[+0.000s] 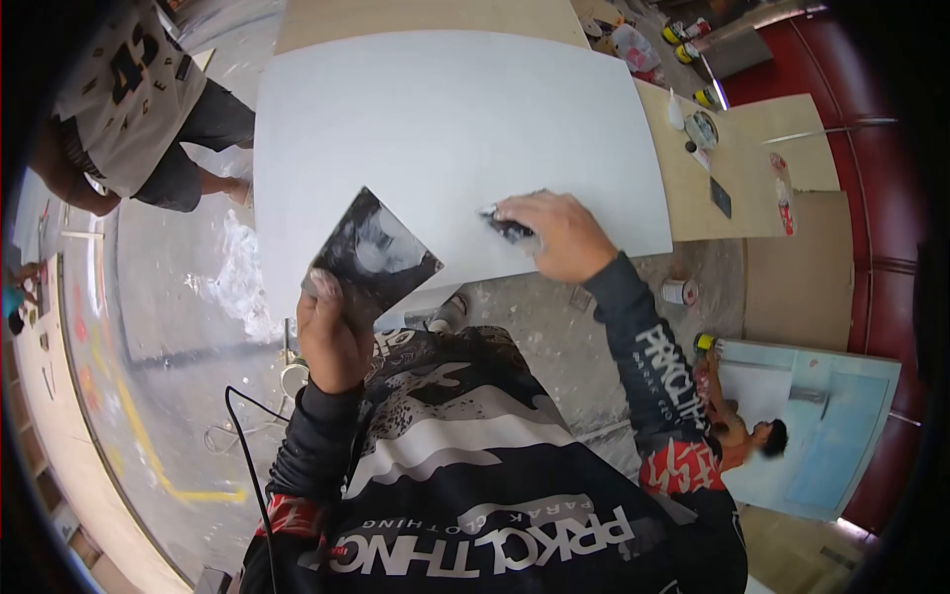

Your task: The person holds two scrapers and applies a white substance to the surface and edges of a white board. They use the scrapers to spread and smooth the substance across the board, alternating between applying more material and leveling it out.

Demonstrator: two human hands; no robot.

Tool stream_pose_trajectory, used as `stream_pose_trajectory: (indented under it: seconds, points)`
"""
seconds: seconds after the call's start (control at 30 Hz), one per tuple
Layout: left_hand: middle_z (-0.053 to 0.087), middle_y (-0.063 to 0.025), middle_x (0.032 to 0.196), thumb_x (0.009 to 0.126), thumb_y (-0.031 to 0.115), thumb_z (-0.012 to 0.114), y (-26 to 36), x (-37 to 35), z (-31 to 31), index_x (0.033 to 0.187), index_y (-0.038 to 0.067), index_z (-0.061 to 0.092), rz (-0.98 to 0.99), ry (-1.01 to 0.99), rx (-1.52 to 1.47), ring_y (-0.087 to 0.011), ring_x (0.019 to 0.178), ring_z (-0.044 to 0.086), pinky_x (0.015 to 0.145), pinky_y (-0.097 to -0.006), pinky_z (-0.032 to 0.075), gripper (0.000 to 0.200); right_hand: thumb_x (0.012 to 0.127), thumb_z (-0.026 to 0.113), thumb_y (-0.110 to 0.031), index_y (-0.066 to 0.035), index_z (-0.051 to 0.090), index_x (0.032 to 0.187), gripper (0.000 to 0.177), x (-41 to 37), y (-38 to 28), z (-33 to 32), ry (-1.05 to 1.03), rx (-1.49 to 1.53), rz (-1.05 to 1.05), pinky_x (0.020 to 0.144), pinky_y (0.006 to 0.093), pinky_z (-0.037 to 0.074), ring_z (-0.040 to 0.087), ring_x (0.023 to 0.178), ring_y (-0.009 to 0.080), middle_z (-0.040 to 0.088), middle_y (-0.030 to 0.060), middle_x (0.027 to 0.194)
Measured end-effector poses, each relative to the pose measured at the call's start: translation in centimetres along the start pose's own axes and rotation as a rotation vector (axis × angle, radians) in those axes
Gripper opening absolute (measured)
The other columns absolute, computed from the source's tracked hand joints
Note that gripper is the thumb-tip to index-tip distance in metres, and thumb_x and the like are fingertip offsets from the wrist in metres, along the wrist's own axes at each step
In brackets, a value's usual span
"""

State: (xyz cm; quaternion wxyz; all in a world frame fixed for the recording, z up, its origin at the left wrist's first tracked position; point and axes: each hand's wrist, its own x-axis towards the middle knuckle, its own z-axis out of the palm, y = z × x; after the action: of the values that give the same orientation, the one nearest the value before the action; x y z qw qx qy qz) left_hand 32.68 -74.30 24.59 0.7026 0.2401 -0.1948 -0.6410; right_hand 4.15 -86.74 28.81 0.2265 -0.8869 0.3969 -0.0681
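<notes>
A large white panel lies flat in front of me. My left hand is closed on the lower corner of a dark square plate with pale paste smeared on it, held over the panel's near left part. To the right, my right hand grips a small dark spreader near the panel's front edge. The spreader has white residue on it; whether it touches the panel I cannot tell.
A wooden board at the right bears a bottle, a round container and a dark flat blade. A can stands on the floor. One person stands at the left; another is beside a blue panel.
</notes>
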Motion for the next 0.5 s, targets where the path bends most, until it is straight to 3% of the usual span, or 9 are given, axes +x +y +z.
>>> stream_pose_trajectory:
  seconds: [0.1, 0.17, 0.3, 0.37, 0.43, 0.47, 0.5]
  points:
    - [0.062, -0.0056, 0.102, 0.098, 0.024, 0.047, -0.8, 0.9, 0.7, 0.119, 0.004, 0.052, -0.112, 0.153, -0.061, -0.0158, 0.090, 0.059, 0.083, -0.0328, 0.048, 0.029, 0.073, 0.065, -0.002, -0.005, 0.062, 0.111, 0.039, -3.8, -3.5, 1.5, 0.051, -0.025, 0.080, 0.093, 0.0387, 0.044, 0.057, 0.111, 0.0278, 0.063, 0.0107, 0.118]
    - [0.063, -0.0077, 0.109, 0.097, 0.023, 0.048, -1.3, 1.8, 1.3, 0.125, 0.003, 0.050, -0.114, 0.244, -0.031, -0.0195, 0.099, 0.061, 0.091, -0.0382, 0.049, 0.034, 0.073, 0.063, -0.001, -0.005, 0.062, 0.112, 0.040, -6.2, -5.1, 2.3, 0.053, -0.047, 0.103, 0.093, 0.0384, 0.043, 0.057, 0.113, 0.0274, 0.063, 0.0106, 0.119]
    - [0.063, -0.0092, 0.112, 0.096, 0.021, 0.048, -1.4, 2.5, 2.5, 0.123, 0.003, 0.051, -0.243, 0.263, -0.089, -0.0234, 0.104, 0.062, 0.097, -0.0419, 0.047, 0.033, 0.074, 0.058, 0.003, -0.004, 0.061, 0.116, 0.042, -9.2, -7.8, 1.9, -0.052, -0.060, 0.196, 0.094, 0.0389, 0.042, 0.056, 0.113, 0.0270, 0.062, 0.0109, 0.119]
    - [0.063, -0.0095, 0.114, 0.095, 0.020, 0.049, -1.3, 2.7, 3.7, 0.120, 0.004, 0.053, -0.436, 0.275, -0.151, -0.0242, 0.103, 0.063, 0.095, -0.0442, 0.048, 0.030, 0.075, 0.053, 0.008, -0.004, 0.059, 0.120, 0.048, -7.8, -9.0, -0.3, 0.039, -0.022, 0.177, 0.098, 0.0411, 0.042, 0.057, 0.114, 0.0287, 0.061, 0.0146, 0.120]
    - [0.065, -0.0095, 0.105, 0.094, 0.019, 0.051, -1.2, 2.7, 4.6, 0.114, 0.004, 0.054, -0.564, 0.289, -0.237, -0.0226, 0.098, 0.065, 0.088, -0.0427, 0.055, 0.025, 0.073, 0.052, 0.013, -0.004, 0.057, 0.125, 0.055, -6.1, -10.8, -1.7, 0.376, 0.295, 0.097, 0.099, 0.0433, 0.044, 0.055, 0.117, 0.0342, 0.059, 0.0179, 0.123]
    - [0.065, -0.0093, 0.105, 0.094, 0.018, 0.050, -1.3, 2.8, 4.1, 0.113, 0.004, 0.054, -0.656, 0.230, -0.320, -0.0222, 0.098, 0.065, 0.087, -0.0419, 0.055, 0.025, 0.071, 0.052, 0.016, -0.005, 0.056, 0.127, 0.060, -5.3, -11.3, -1.6, 0.465, 0.383, 0.005, 0.101, 0.0444, 0.044, 0.053, 0.119, 0.0398, 0.055, 0.0199, 0.128]
    - [0.064, -0.0090, 0.104, 0.094, 0.017, 0.050, -1.4, 2.9, 3.7, 0.113, 0.003, 0.054, -0.744, 0.166, -0.401, -0.0218, 0.097, 0.065, 0.087, -0.0412, 0.056, 0.024, 0.071, 0.056, 0.015, -0.006, 0.055, 0.128, 0.061, -4.3, -11.3, -1.2, 0.479, 0.424, -0.107, 0.104, 0.0432, 0.042, 0.050, 0.122, 0.0385, 0.051, 0.0187, 0.132]
